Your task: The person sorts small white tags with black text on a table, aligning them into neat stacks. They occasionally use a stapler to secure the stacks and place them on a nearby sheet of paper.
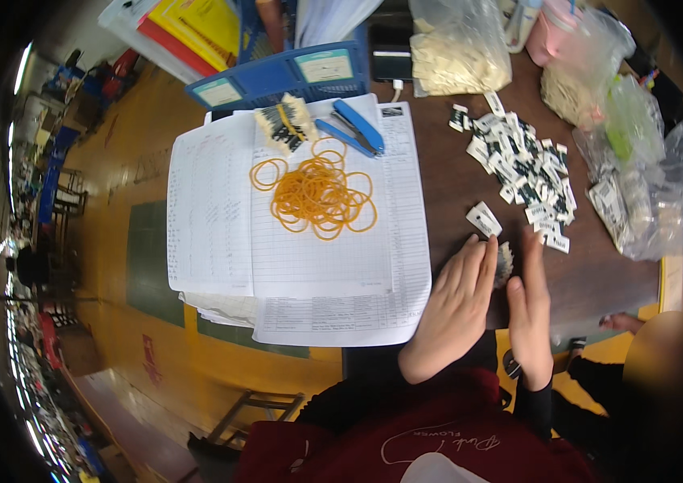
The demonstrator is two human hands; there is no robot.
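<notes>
A small stack of white-and-dark labels [504, 266] stands on the brown table between my two hands. My left hand [456, 299] lies along its left side, fingers straight and close together. On the other side is my right hand [529, 310], its fingers stretched forward and the thumb apart. Neither hand wraps round the stack; its lower part is partly hidden by the fingers. Two or so loose labels [483, 219] lie just beyond my left fingertips. Farther off spreads a loose heap of similar white labels with dark print [522, 165].
Left of my hands, paper sheets [213, 201] carry a tangle of orange rubber bands [317, 197], a banded label bundle [285, 125] and a blue stapler-like tool [357, 129]. Behind stand a blue file rack [277, 76] and plastic bags [458, 52]. A person [607, 386] is at the right.
</notes>
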